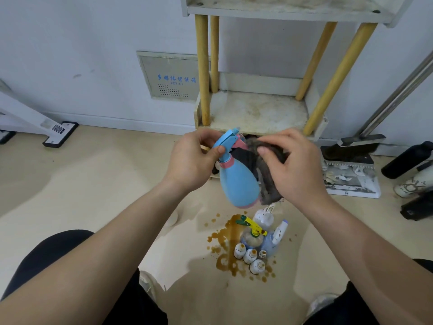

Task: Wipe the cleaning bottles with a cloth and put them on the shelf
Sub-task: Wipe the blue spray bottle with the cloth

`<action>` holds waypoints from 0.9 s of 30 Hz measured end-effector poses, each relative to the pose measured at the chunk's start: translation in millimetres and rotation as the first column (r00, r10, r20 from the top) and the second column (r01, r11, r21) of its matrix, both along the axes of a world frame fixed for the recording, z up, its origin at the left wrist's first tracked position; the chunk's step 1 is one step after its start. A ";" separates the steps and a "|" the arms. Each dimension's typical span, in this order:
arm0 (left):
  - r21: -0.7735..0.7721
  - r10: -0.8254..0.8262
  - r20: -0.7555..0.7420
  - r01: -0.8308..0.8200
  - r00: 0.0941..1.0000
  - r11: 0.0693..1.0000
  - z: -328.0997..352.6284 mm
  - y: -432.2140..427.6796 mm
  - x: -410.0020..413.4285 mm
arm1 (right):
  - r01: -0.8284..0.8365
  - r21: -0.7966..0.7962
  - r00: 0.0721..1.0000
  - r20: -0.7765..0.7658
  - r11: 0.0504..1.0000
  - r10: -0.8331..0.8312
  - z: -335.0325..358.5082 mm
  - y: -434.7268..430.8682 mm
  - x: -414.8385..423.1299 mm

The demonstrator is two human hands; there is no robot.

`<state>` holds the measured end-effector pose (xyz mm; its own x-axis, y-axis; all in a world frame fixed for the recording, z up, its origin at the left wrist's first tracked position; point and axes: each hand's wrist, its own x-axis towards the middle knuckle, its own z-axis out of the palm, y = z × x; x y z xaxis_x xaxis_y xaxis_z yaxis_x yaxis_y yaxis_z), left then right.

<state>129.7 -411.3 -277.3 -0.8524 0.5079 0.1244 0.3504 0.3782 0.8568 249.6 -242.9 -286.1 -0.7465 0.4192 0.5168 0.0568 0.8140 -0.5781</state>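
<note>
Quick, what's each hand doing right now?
Left hand: grips the blue spray bottle at its neck.
Right hand: holds the dark cloth against the bottle.

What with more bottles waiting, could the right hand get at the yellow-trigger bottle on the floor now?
Probably not at once: the right hand grips the cloth against the blue spray bottle. The path looks free, though; the yellow-trigger bottle stands uncovered just below it.
</note>
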 end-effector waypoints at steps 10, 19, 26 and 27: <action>-0.114 -0.103 -0.213 0.079 0.972 0.990 -13.2 -6.9 3.3 | -0.110 -0.325 0.982 0.113 0.939 0.154 -1.3 -20.4 -13.9; -0.110 -0.302 -0.156 0.287 0.940 0.951 -10.7 -19.6 -10.5 | -0.333 -0.563 0.862 0.143 0.756 0.486 -1.9 -7.3 -11.8; -0.048 -0.227 -0.113 0.223 0.967 0.974 -16.9 -16.7 -1.6 | -0.343 -0.816 0.809 -0.005 0.466 0.587 -3.7 -2.3 -6.3; -0.045 -0.203 -0.103 0.199 0.974 0.979 -16.4 -16.9 -1.5 | -0.328 -0.841 0.819 -0.026 0.431 0.573 -4.9 -3.5 -5.8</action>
<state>128.3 -428.2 -293.7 -0.7153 0.6729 0.1884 0.5105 0.3191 0.7985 243.8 -246.5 -291.1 -0.9921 0.1131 -0.0537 0.0518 -0.0201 -0.9985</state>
